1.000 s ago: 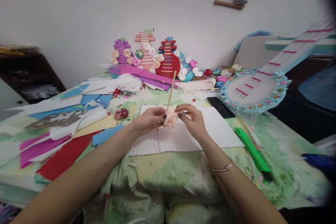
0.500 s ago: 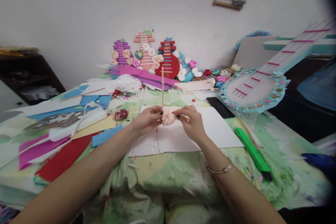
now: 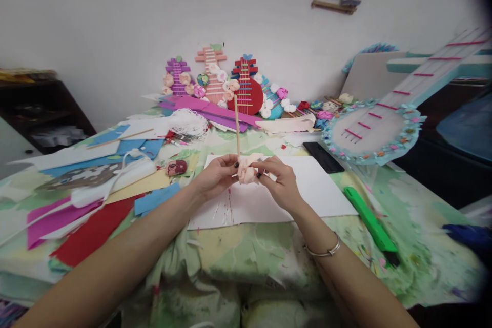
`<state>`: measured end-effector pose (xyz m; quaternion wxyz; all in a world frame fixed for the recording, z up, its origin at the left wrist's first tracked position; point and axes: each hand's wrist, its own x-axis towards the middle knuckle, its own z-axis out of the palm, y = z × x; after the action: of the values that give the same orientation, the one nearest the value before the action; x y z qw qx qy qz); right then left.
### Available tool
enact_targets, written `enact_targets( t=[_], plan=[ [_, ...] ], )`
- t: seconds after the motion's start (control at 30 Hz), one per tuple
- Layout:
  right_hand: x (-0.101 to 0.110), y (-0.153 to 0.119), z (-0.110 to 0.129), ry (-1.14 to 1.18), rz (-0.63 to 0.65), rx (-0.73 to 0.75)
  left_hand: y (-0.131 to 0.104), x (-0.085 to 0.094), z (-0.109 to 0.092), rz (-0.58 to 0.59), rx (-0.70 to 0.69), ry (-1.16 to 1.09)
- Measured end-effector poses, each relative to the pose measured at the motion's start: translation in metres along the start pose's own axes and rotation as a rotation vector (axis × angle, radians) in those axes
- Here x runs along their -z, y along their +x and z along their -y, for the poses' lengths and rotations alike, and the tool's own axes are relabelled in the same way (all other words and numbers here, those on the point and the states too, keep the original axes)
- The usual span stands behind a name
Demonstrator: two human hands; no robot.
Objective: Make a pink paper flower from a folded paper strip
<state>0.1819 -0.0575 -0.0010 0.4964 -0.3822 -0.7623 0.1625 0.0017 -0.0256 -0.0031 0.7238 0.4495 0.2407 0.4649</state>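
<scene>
My left hand (image 3: 221, 174) is closed on a pale pink paper flower (image 3: 248, 171) and the thin wooden stick (image 3: 237, 125) that rises nearly upright from it. From the other side, my right hand (image 3: 280, 179) pinches the flower's crumpled strip between thumb and fingers. Both hands are held over a white sheet of paper (image 3: 323, 192). Some dark and pink streaks mark the sheet near its front left. The stick's lower end is hidden by the hand and flower.
A green utility knife (image 3: 371, 223) and a black phone (image 3: 323, 157) lie to the right. Colored felt sheets (image 3: 98, 228) spread on the left. Several small decorated instruments (image 3: 246, 95) lean on the wall, and a larger lute-shaped one (image 3: 374, 130) stands at right.
My right hand has shifted slightly left and its fingers now lie over the flower. The flower looks wider, with more of the strip showing. The stick tilts a little more to the left.
</scene>
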Motion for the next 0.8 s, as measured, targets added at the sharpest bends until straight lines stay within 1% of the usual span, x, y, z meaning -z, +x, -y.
enact_targets(
  t=[0.13, 0.4, 0.63, 0.8],
  plan=[
    [0.0016, 0.0004, 0.0028, 0.028, -0.004, -0.017, 0.0002, 0.0010, 0.0009, -0.001, -0.006, 0.008],
    [0.0023, 0.0011, 0.0062, 0.003, 0.017, -0.010, 0.0006, 0.0012, 0.0018, -0.002, -0.017, 0.018],
    [0.0013, 0.0008, 0.0044, -0.129, -0.037, 0.017, -0.0016, -0.0018, 0.0006, 0.035, 0.006, 0.063],
    [-0.0017, 0.0021, 0.0066, -0.181, -0.022, 0.053, -0.0006, 0.0011, 0.0020, 0.037, 0.021, 0.071]
  ],
)
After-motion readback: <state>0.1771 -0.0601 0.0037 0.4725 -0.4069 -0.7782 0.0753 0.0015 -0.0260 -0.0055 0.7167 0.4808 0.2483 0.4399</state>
